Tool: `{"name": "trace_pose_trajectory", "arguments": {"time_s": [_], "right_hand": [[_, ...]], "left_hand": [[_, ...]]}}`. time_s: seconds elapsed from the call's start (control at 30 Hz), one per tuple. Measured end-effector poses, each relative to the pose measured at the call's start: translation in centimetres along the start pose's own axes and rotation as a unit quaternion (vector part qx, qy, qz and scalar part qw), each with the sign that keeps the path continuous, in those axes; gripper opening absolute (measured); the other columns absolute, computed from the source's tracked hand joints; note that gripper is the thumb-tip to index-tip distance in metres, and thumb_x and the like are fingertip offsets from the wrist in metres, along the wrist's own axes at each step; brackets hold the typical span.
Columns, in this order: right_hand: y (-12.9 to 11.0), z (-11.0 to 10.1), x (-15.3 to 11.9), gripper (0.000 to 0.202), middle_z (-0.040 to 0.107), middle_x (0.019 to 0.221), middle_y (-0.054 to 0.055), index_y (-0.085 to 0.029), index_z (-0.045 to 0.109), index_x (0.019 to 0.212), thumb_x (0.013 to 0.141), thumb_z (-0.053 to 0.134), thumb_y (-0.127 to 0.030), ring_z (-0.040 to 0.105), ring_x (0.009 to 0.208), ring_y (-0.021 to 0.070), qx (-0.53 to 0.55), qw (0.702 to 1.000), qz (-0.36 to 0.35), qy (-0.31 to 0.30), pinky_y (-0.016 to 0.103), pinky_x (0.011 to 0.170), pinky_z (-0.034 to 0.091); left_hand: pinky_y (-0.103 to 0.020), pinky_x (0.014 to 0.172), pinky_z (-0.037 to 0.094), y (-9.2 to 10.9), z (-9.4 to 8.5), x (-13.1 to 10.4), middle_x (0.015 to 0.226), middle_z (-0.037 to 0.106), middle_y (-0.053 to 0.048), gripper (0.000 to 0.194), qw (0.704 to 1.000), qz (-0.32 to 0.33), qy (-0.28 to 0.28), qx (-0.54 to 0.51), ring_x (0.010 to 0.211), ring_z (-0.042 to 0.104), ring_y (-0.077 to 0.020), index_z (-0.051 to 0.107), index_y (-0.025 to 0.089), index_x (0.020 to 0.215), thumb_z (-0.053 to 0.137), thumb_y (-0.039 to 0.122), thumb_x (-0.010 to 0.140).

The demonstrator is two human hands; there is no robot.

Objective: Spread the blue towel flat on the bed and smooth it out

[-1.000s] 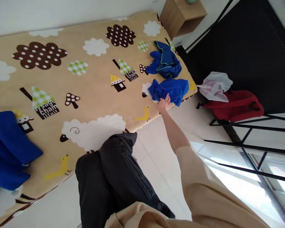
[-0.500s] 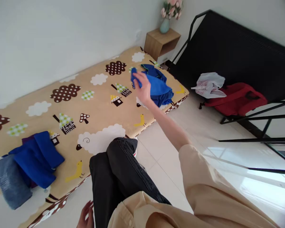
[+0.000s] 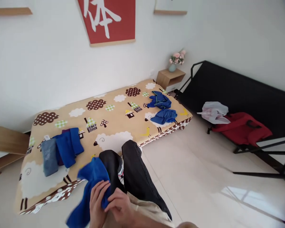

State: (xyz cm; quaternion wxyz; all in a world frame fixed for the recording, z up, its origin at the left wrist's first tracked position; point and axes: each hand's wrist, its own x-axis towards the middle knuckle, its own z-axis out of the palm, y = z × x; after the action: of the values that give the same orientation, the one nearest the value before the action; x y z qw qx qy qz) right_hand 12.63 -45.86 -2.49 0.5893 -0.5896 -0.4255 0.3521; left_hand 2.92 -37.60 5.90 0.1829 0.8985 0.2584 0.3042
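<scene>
At the far left we see folded clothes [image 3: 59, 150] stacked on the patterned mattress [image 3: 114, 126]. Near us, our left hand [image 3: 98, 202] and right hand [image 3: 120, 207] sit together, both gripping a blue cloth [image 3: 90, 183] held over our lap beside our dark trousers [image 3: 133, 171]. Farther right, two blue garments [image 3: 162, 109] lie on the mattress, then a red backpack [image 3: 242, 129].

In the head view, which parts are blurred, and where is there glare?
Head view: the blue cloth held by the left hand and right hand is motion-blurred; window glare lies on the floor tiles at lower right; the mattress is evenly lit and sharp.
</scene>
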Motion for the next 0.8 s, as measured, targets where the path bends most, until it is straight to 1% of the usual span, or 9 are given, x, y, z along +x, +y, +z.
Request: {"name": "trace_pose_trajectory", "arguments": {"time_s": [0.1, 0.17, 0.2, 0.27, 0.37, 0.53, 0.67, 0.73, 0.8], "right_hand": [[-2.9, -5.1, -0.4, 0.006, 0.077, 0.076, -0.003, -0.057, 0.075, 0.062, 0.058, 0.072, -0.06, 0.077, 0.071, 0.0334, 0.02, 0.998, 0.0, 0.058, 0.055, 0.065, 0.064], [-5.4, -8.4, -0.3, 0.016, 0.077, 0.084, 0.002, -0.041, 0.074, 0.065, 0.077, 0.068, -0.051, 0.076, 0.075, 0.03, 0.036, 0.994, 0.007, 0.107, 0.05, 0.067, 0.064], [-6.5, -9.6, -0.3, 0.022, 0.076, 0.087, 0.004, -0.034, 0.071, 0.065, 0.084, 0.066, -0.044, 0.075, 0.076, 0.0275, 0.034, 0.994, -0.004, 0.1, 0.046, 0.068, 0.063], [-8.1, -10.8, -0.3, 0.027, 0.073, 0.092, 0.006, -0.026, 0.064, 0.065, 0.092, 0.06, -0.032, 0.072, 0.078, 0.0217, 0.019, 0.997, -0.054, 0.053, 0.037, 0.07, 0.06], [-9.4, -10.0, -0.3, 0.026, 0.069, 0.096, 0.006, -0.021, 0.062, 0.073, 0.097, 0.052, -0.02, 0.068, 0.081, 0.0148, -0.013, 0.989, -0.145, -0.015, 0.028, 0.076, 0.054], [-10.2, -8.2, 0.2, 0.02, 0.067, 0.105, 0.005, -0.021, 0.058, 0.08, 0.09, 0.048, -0.009, 0.065, 0.088, 0.0136, -0.13, 0.967, -0.217, -0.02, 0.025, 0.073, 0.042], [-10.6, -8.4, 0.7, 0.022, 0.067, 0.105, 0.004, -0.023, 0.055, 0.088, 0.092, 0.043, -0.005, 0.066, 0.094, 0.0147, -0.146, 0.965, -0.216, 0.027, 0.026, 0.075, 0.04], [-10.8, -8.7, 1.2, 0.021, 0.067, 0.104, 0.004, -0.024, 0.054, 0.091, 0.096, 0.043, -0.006, 0.065, 0.092, 0.0145, -0.111, 0.97, -0.206, 0.062, 0.026, 0.076, 0.042], [-10.9, -8.8, 1.8, 0.017, 0.066, 0.104, 0.005, -0.024, 0.054, 0.094, 0.098, 0.045, -0.009, 0.063, 0.087, 0.014, -0.067, 0.978, -0.182, 0.075, 0.025, 0.075, 0.044]], "left_hand": [[-0.052, 0.087, 0.066, 1.9, -0.6, -0.7, 0.102, 0.079, -0.002, 0.045, 0.999, 0.049, -0.004, 0.021, 0.096, 0.078, -0.0317, 0.072, 0.037, 0.119, 0.058, 0.008, 0.088], [-0.048, 0.08, 0.065, 3.7, -0.6, -0.5, 0.091, 0.078, -0.003, 0.029, 0.999, 0.042, -0.007, 0.017, 0.084, 0.077, -0.0288, 0.073, 0.031, 0.101, 0.058, 0.01, 0.089], [-0.046, 0.077, 0.065, 4.5, -0.6, -0.3, 0.086, 0.077, -0.003, 0.022, 0.999, 0.032, -0.015, 0.001, 0.079, 0.076, -0.0272, 0.072, 0.029, 0.095, 0.058, 0.013, 0.09], [-0.038, 0.071, 0.063, 6.0, -0.7, 0.3, 0.08, 0.074, -0.003, 0.012, 0.998, -0.002, -0.045, -0.047, 0.073, 0.073, -0.0238, 0.069, 0.025, 0.085, 0.061, 0.021, 0.092], [-0.031, 0.068, 0.059, 6.7, -1.6, 0.9, 0.078, 0.07, -0.004, 0.019, 0.985, -0.089, -0.09, -0.115, 0.073, 0.07, -0.021, 0.065, 0.022, 0.078, 0.068, 0.037, 0.09], [-0.039, 0.087, 0.061, 3.8, -4.9, 1.2, 0.096, 0.079, -0.009, 0.038, 0.938, -0.244, -0.187, -0.16, 0.089, 0.074, -0.0271, 0.078, 0.021, 0.098, 0.064, 0.054, 0.089], [-0.043, 0.095, 0.062, 0.2, -8.2, 0.6, 0.107, 0.081, -0.009, 0.056, 0.897, -0.3, -0.282, -0.16, 0.101, 0.074, -0.033, 0.083, 0.022, 0.104, 0.061, 0.071, 0.088], [-0.044, 0.099, 0.062, -1.5, -9.7, -0.1, 0.115, 0.081, -0.009, 0.066, 0.887, -0.326, -0.279, -0.171, 0.11, 0.073, -0.0349, 0.083, 0.023, 0.108, 0.06, 0.08, 0.085], [-0.044, 0.107, 0.059, -3.0, -10.9, -0.8, 0.123, 0.079, -0.009, 0.075, 0.883, -0.364, -0.24, -0.176, 0.119, 0.071, -0.0362, 0.083, 0.023, 0.111, 0.059, 0.087, 0.08]]}}
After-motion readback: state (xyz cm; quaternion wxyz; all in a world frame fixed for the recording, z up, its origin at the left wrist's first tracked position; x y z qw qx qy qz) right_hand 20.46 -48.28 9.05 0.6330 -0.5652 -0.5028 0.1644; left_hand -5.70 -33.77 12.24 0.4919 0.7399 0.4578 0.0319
